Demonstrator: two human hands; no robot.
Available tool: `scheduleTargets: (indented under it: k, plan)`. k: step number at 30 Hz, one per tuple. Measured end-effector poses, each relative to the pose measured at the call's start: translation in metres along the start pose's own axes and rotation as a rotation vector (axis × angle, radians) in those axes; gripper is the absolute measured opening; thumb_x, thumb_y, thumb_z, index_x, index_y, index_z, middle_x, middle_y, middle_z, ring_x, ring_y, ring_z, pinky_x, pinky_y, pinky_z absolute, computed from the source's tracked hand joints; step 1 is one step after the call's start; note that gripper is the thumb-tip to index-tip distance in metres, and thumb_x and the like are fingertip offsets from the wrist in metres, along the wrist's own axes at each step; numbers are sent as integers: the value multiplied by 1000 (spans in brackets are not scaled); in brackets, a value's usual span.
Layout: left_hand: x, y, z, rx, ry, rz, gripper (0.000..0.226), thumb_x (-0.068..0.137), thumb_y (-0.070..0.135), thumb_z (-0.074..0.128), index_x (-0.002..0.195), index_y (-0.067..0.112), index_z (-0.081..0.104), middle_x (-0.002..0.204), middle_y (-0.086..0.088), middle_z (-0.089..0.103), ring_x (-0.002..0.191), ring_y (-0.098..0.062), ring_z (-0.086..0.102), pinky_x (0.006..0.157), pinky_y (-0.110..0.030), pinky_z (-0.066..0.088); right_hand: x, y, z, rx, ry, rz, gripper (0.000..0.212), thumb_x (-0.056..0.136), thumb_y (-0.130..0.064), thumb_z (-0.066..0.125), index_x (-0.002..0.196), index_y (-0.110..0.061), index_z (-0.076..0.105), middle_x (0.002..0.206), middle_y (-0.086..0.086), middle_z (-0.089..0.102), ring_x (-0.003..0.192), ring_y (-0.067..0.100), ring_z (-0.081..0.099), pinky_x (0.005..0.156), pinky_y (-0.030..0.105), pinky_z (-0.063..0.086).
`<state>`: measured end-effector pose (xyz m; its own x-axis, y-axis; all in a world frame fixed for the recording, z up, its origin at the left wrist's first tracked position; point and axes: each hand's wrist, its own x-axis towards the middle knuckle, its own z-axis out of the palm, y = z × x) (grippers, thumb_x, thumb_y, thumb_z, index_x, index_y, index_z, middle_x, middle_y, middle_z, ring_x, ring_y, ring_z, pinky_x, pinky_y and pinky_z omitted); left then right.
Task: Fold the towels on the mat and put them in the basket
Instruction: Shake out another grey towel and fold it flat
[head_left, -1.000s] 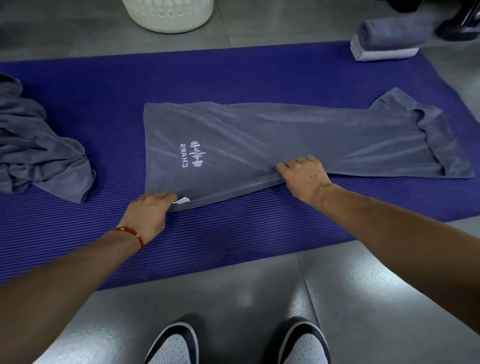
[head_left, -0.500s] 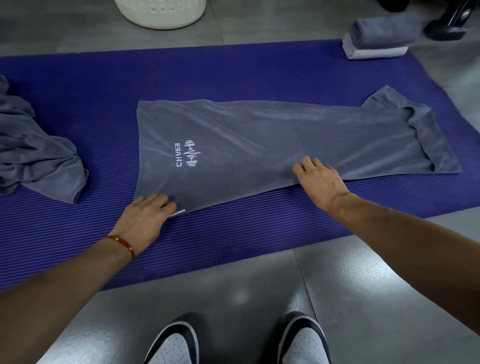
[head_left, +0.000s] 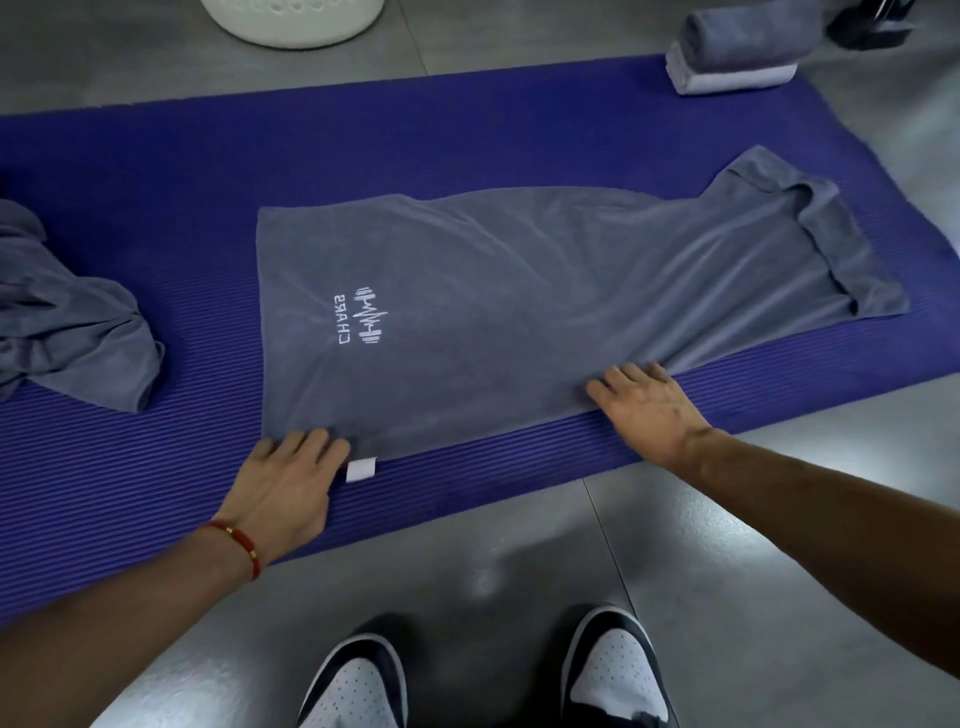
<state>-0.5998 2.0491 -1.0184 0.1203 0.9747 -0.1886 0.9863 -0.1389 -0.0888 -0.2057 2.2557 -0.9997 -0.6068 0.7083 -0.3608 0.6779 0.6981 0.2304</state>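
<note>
left hand (head_left: 288, 480) lies palm down with fingers straight, fingertips pressing the near left corner of the long grey terry towel with white logo stitching (head_left: 519, 306). a red bead bracelet (head_left: 240, 540) sits on that wrist. just right of the fingers, a small white label tab (head_left: 361, 469) sticks out from the towel's near edge onto the mat.

right hand (head_left: 644, 410) also flat, fingers straight and slightly spread, pressing the same near edge about halfway along the towel; the palm rests partly on the mat. neither hand is gripping cloth.

the towel runs left to right across the ribbed purple foam mat (head_left: 467, 140), beyond both hands. its left part is smooth; its far right end is wrinkled, with the end hem turned over on itself.

well left of the left hand, a crumpled heap of grey towel (head_left: 67, 332) lies on the mat, cut by the frame edge. at the mat's far right corner, a rolled grey towel on a folded white towel (head_left: 737, 52). on the grey tiled floor (head_left: 727, 571) beyond the mat, the base of a white plastic laundry basket (head_left: 296, 21). black-and-white sneakers (head_left: 613, 670) at bottom of view.
</note>
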Motion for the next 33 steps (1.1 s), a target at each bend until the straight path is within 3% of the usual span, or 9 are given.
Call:
scheduleTargets:
  k: [2,4,9,13,18,21,24,28,33]
  plan:
    - [7,8,-8,7,38,52,39,74,21,46,108,11,62,100,-8,56,81,-31,59,66,-46,47,-8,4,-1,94,-6,6,54,85,-9,65,137,-18,50,127,7,55,117,29,58,104,46,47]
    - [28,20,-20,-17,88,130,43,77,24,39,112,12,62,110,-9,55,89,-32,59,71,-45,47,-20,10,-2,243,-18,41,56,91,-12,59,145,-19,46,141,5,49,127,27,51,105,45,48]
    - [126,74,-50,-53,173,385,43,88,26,45,126,16,62,139,-12,51,116,-32,55,84,-47,51,-63,47,11,539,35,386,65,86,-15,65,147,-16,44,147,10,46,130,33,50,103,51,49]
    - [217,134,-76,-52,33,477,52,96,29,55,147,26,48,161,-7,33,141,-27,36,105,-52,41,-93,106,31,653,29,690,51,92,-25,61,141,-16,53,145,11,51,129,35,52,104,48,48]
    - [321,203,-95,-154,-123,398,54,106,35,35,158,45,23,171,4,5,156,-24,8,120,-58,20,-96,191,53,776,81,966,37,104,-35,51,136,-17,56,136,14,59,121,35,59,101,48,50]
    - [376,230,-95,-186,-158,361,54,107,38,29,157,52,13,171,7,-4,157,-23,-3,123,-62,10,-71,225,66,888,150,1112,45,106,-40,45,143,-16,53,143,11,57,130,35,55,110,52,43]
    - [412,239,-81,-212,-130,274,54,107,48,20,155,57,0,171,8,-9,157,-25,-10,122,-65,1,-40,254,85,901,193,1199,38,106,-38,40,119,-7,59,130,10,52,126,36,53,112,57,38]
    - [418,241,-51,-160,90,263,58,103,58,19,157,54,-1,171,4,3,157,-29,2,121,-66,6,-10,295,108,818,211,1534,49,108,-38,35,133,-2,56,145,15,45,135,36,44,111,56,32]
    - [418,244,-52,-166,113,257,61,99,58,18,158,52,4,171,4,10,156,-30,10,120,-67,12,10,329,110,947,220,1826,51,101,-51,50,134,-12,57,151,11,38,142,31,32,113,53,27]
